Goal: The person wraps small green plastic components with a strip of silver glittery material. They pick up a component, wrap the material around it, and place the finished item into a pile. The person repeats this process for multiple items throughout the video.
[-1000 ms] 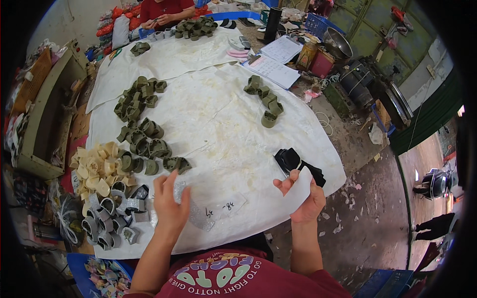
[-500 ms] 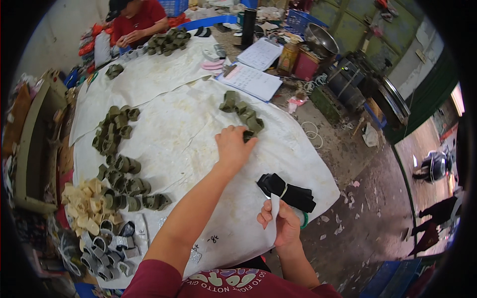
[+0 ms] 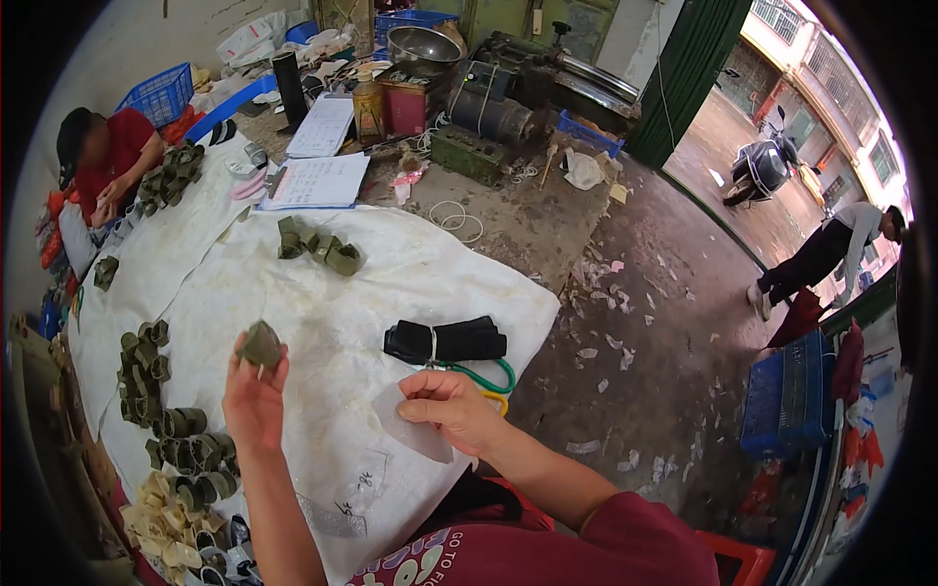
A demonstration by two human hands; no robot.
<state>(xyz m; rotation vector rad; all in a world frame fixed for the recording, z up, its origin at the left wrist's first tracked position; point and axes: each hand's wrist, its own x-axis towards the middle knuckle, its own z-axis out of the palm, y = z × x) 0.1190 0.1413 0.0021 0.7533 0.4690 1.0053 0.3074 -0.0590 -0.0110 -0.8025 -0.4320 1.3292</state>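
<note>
Raised over the white-covered table, my left hand (image 3: 256,405) pinches a curled olive-green piece (image 3: 260,345) by its sides. My right hand (image 3: 445,412) holds a thin, whitish, partly see-through sheet (image 3: 408,428) between thumb and fingers, near the table's front edge. Just beyond it lies a black bundle (image 3: 451,340) with a pale band around it. Green and yellow looped handles (image 3: 489,376) show beside the bundle; the rest of that tool is hidden. Farther off, a short row of olive curled pieces (image 3: 318,244) stands on the white cover (image 3: 322,293).
More olive pieces (image 3: 142,381) line the table's left side, above a cream-coloured heap (image 3: 161,523) and grey rings (image 3: 210,557). Clipboards with papers (image 3: 318,181) lie at the back. A person in red (image 3: 122,156) sits far left. Scraps litter the floor right of the table.
My left hand has drawn back from the far row with an olive piece. My right hand still holds the whitish sheet, now tilted flatter. The view has swung right.
</note>
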